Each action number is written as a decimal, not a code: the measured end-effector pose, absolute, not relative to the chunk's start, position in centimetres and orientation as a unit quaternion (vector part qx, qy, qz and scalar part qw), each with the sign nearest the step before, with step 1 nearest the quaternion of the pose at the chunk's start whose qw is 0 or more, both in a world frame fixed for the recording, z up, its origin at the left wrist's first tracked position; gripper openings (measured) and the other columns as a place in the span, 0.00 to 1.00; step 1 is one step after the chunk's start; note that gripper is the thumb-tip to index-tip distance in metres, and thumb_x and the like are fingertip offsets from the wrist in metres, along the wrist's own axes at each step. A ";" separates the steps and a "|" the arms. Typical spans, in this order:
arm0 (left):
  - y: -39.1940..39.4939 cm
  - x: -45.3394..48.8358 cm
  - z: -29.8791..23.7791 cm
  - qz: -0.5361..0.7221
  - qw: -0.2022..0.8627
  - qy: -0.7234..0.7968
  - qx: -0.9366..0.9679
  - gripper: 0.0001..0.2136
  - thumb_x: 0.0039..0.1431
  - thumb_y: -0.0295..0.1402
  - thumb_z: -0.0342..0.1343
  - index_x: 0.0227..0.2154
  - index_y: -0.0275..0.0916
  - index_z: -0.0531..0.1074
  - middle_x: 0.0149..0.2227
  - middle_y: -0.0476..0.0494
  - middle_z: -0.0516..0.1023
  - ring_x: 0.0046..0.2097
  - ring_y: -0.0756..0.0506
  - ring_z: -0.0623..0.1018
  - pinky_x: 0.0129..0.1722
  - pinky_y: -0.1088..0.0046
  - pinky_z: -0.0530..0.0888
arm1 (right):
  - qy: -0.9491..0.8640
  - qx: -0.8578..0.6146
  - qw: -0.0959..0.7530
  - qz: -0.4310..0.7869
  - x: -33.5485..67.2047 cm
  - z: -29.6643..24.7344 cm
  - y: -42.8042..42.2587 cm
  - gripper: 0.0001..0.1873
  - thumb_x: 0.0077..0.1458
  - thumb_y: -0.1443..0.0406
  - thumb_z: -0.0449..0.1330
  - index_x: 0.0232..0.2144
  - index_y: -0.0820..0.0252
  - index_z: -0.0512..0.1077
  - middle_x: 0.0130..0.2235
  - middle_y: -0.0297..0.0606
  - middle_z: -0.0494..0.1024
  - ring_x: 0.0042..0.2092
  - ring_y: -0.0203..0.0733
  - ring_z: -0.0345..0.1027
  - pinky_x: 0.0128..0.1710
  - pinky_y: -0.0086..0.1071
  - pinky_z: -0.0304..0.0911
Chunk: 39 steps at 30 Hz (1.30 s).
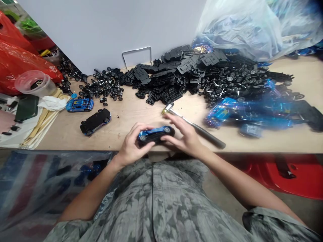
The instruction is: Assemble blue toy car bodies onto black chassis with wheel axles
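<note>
Near the front edge of the table, a blue toy car (155, 134) with a black underside and grey wheels is tilted on its side. My left hand (133, 143) grips its left end, thumb below and fingers over the top. Around the right end curls my right hand (185, 136), its thumb on the black base and its fingers raised and apart above the car. Just beyond that hand lies a hammer (199, 129) with a dark handle and a brass-coloured tip. To the left rest an overturned toy car (96, 121) and an upright blue toy car (79, 105).
Black chassis plates (171, 74) are heaped at the back, with wheel axles (229, 80) to their right and more wheel axles (106, 84) to their left. Blurred blue car bodies (262, 112) lie right. A plastic tub (34, 83) stands left; a clear bag (242, 27) sits back right.
</note>
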<state>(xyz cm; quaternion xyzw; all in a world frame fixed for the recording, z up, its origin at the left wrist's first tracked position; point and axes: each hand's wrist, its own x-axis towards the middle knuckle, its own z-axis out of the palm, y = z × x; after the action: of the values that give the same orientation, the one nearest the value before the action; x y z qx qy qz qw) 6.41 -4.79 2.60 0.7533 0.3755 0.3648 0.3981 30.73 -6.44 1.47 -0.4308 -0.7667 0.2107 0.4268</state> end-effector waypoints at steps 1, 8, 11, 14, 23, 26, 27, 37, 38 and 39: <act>-4.8 6.4 2.3 0.360 0.377 0.363 0.773 0.21 0.57 0.27 0.66 0.54 0.40 0.72 0.50 0.40 0.76 0.54 0.42 0.77 0.57 0.64 0.75 | -0.761 -0.435 0.418 0.238 30.8 1.3 -6.4 0.29 0.61 0.59 0.68 0.62 0.56 0.70 0.55 0.48 0.81 0.55 0.51 0.77 0.54 0.44 0.75; -4.7 6.4 1.5 0.356 0.444 0.374 0.732 0.23 0.57 0.30 0.68 0.55 0.41 0.73 0.56 0.37 0.76 0.57 0.41 0.79 0.60 0.63 0.74 | -0.764 -0.414 0.432 0.243 30.7 0.5 -6.8 0.17 0.64 0.63 0.65 0.54 0.57 0.74 0.47 0.44 0.83 0.48 0.46 0.78 0.50 0.41 0.75; -4.9 6.8 1.6 0.360 0.484 0.403 0.688 0.16 0.56 0.31 0.68 0.48 0.40 0.76 0.53 0.37 0.80 0.57 0.39 0.79 0.62 0.61 0.72 | -0.778 -0.416 0.438 0.174 30.4 0.1 -7.3 0.24 0.63 0.63 0.65 0.60 0.57 0.70 0.54 0.49 0.79 0.56 0.51 0.75 0.56 0.48 0.73; -5.3 7.3 2.1 0.380 0.579 0.431 0.579 0.16 0.53 0.32 0.72 0.42 0.39 0.73 0.53 0.38 0.81 0.57 0.39 0.79 0.61 0.62 0.72 | -0.768 -0.418 0.458 0.163 30.3 0.1 -7.2 0.25 0.63 0.65 0.65 0.61 0.57 0.69 0.53 0.49 0.80 0.54 0.49 0.76 0.55 0.46 0.74; -4.1 8.5 4.2 0.379 0.820 0.390 0.181 0.14 0.63 0.32 0.60 0.51 0.40 0.75 0.55 0.41 0.80 0.52 0.42 0.81 0.50 0.62 0.79 | -0.754 -0.427 0.463 0.185 30.2 1.9 -3.7 0.24 0.65 0.59 0.63 0.62 0.54 0.70 0.59 0.50 0.75 0.60 0.53 0.70 0.60 0.52 0.70; -4.4 9.4 4.2 0.432 0.798 0.373 0.191 0.17 0.60 0.26 0.61 0.52 0.38 0.78 0.57 0.42 0.80 0.59 0.41 0.77 0.61 0.65 0.73 | -0.797 -0.419 0.433 0.047 28.7 2.1 -5.1 0.37 0.60 0.54 0.68 0.68 0.54 0.64 0.59 0.54 0.73 0.60 0.59 0.68 0.60 0.57 0.68; -4.6 9.8 4.2 0.443 0.793 0.366 0.204 0.17 0.60 0.26 0.62 0.53 0.38 0.78 0.57 0.41 0.80 0.62 0.40 0.76 0.64 0.64 0.70 | -0.809 -0.414 0.415 0.038 28.1 2.1 -5.7 0.40 0.59 0.53 0.68 0.69 0.55 0.62 0.57 0.53 0.73 0.58 0.59 0.70 0.58 0.57 0.70; -5.3 10.8 4.0 0.549 0.729 0.365 0.186 0.15 0.62 0.32 0.64 0.51 0.38 0.78 0.56 0.42 0.81 0.60 0.44 0.77 0.63 0.69 0.70 | -0.570 -0.449 0.562 0.397 26.3 1.2 -7.6 0.24 0.64 0.60 0.64 0.61 0.51 0.71 0.58 0.44 0.78 0.56 0.47 0.77 0.54 0.40 0.77; -5.1 10.7 3.8 0.531 0.745 0.368 0.166 0.15 0.62 0.33 0.64 0.50 0.38 0.78 0.54 0.42 0.82 0.57 0.44 0.79 0.61 0.68 0.72 | -0.560 -0.442 0.555 0.428 26.3 1.1 -7.6 0.23 0.65 0.59 0.63 0.61 0.52 0.71 0.58 0.45 0.79 0.56 0.47 0.77 0.54 0.40 0.77; -4.8 10.6 3.6 0.510 0.763 0.370 0.147 0.14 0.63 0.35 0.63 0.50 0.37 0.78 0.52 0.41 0.83 0.55 0.43 0.80 0.58 0.68 0.74 | -0.565 -0.437 0.545 0.438 26.3 1.1 -7.7 0.23 0.65 0.59 0.63 0.61 0.53 0.71 0.57 0.45 0.79 0.56 0.48 0.77 0.53 0.41 0.77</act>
<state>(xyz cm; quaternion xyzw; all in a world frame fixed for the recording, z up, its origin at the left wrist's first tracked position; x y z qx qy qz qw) 10.63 -4.84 3.55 0.1468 0.3701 0.5095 0.7628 26.33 -7.66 1.06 -0.4374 -0.5654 0.4381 0.5450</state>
